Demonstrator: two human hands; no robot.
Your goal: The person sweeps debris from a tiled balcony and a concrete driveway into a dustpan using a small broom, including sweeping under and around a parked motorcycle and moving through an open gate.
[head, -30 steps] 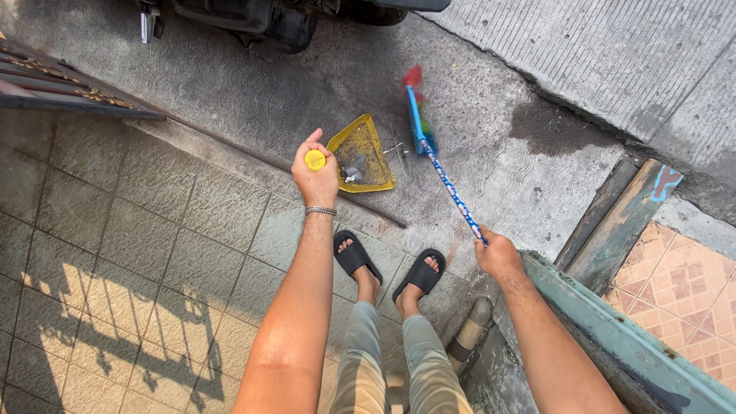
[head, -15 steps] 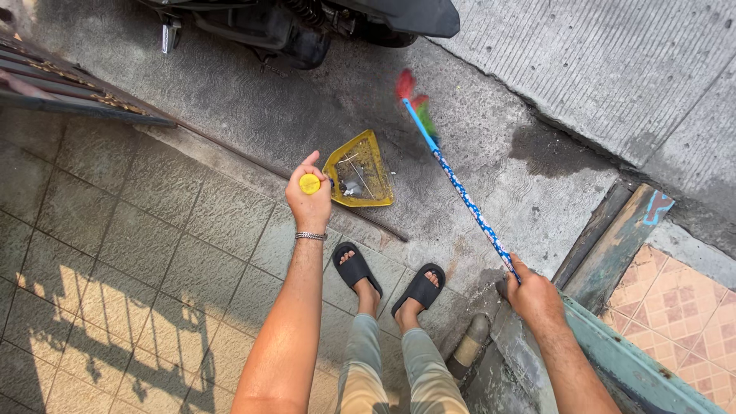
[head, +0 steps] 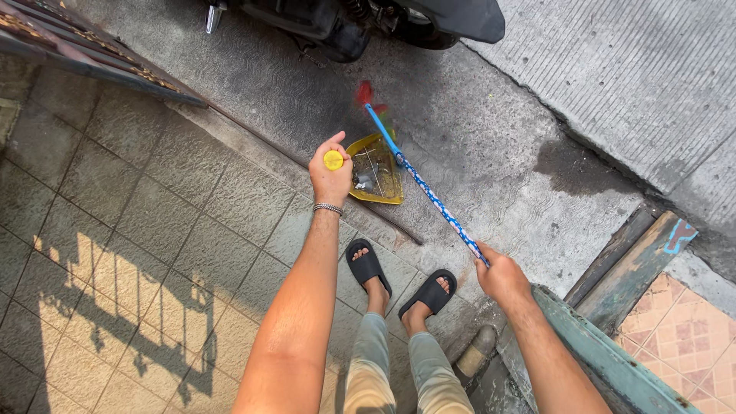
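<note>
Yellow plastic marks both ends of what your left hand point(head: 331, 178) manages: its fingers are wrapped tight round the upright handle, whose round yellow cap point(head: 333, 160) shows above your fist, and the dustpan point(head: 376, 172) sits on the concrete just beyond and to the right of that fist. Your right hand point(head: 502, 274) is closed round the near end of the blue patterned broom stick point(head: 429, 196), which slants away from that grip toward the pan, crossing over its far corner.

Some sweeping looks done: pale scraps and thin sticks already lie in the pan. The bristles point(head: 366, 96) sit beyond the pan's far edge, blurred, so you cannot say for sure whether they touch the ground or hang above it. Any litter left there would be past the pan from your left grip; the frame is too soft to show it. The pan is not yet lifted.
</note>
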